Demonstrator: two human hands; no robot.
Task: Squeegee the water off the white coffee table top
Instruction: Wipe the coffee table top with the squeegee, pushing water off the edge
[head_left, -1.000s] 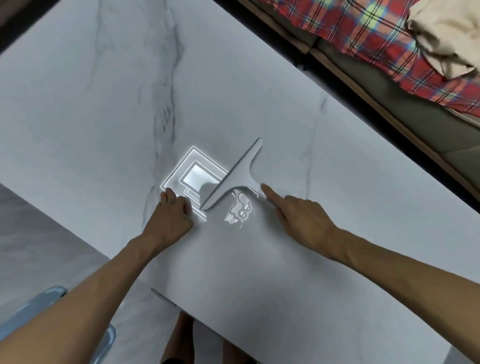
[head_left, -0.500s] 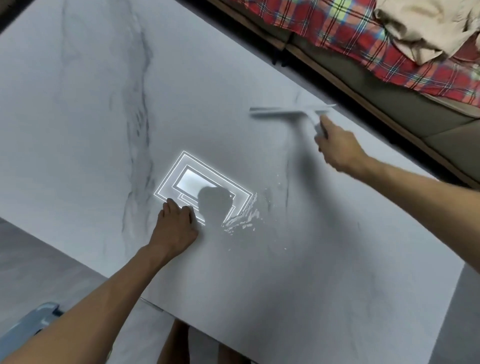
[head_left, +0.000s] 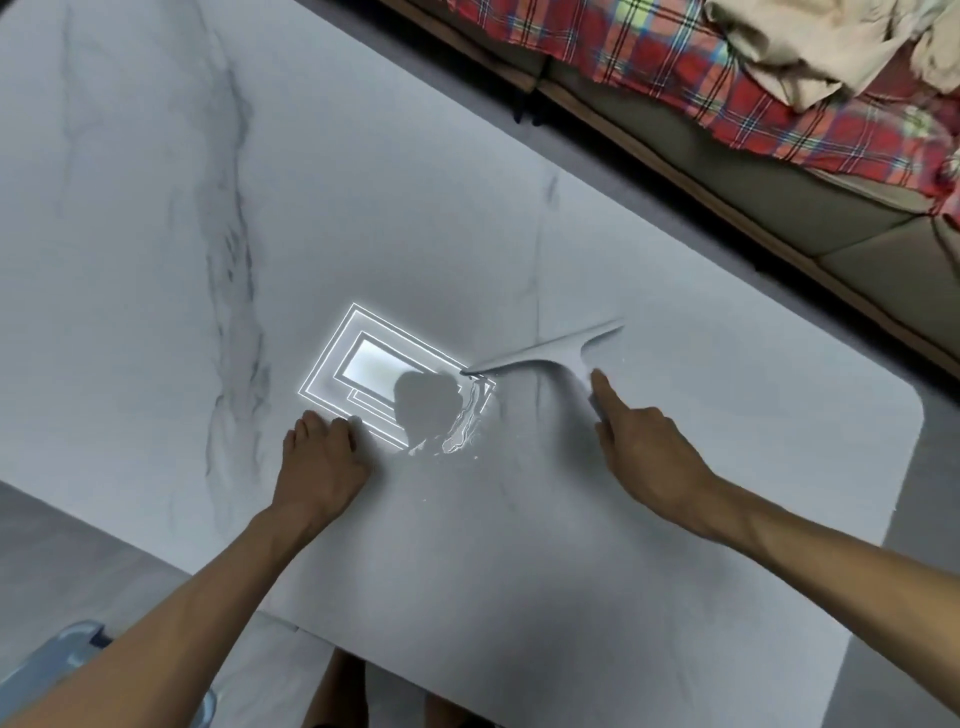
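While the right hand (head_left: 644, 452) grips the squeegee (head_left: 550, 354) by its handle, forefinger laid along it, the left hand (head_left: 322, 460) rests on the counter (head_left: 519, 597), holding nothing; the squeegee, right of frame centre, looks light and stiff, its blade edge probably pliant, best held by that handle; water (head_left: 460, 431) pools beside the blade tip; the glossy marbled top is likely slippery; a sofa (head_left: 779, 208) under a plaid blanket (head_left: 701, 67) fills the upper right.
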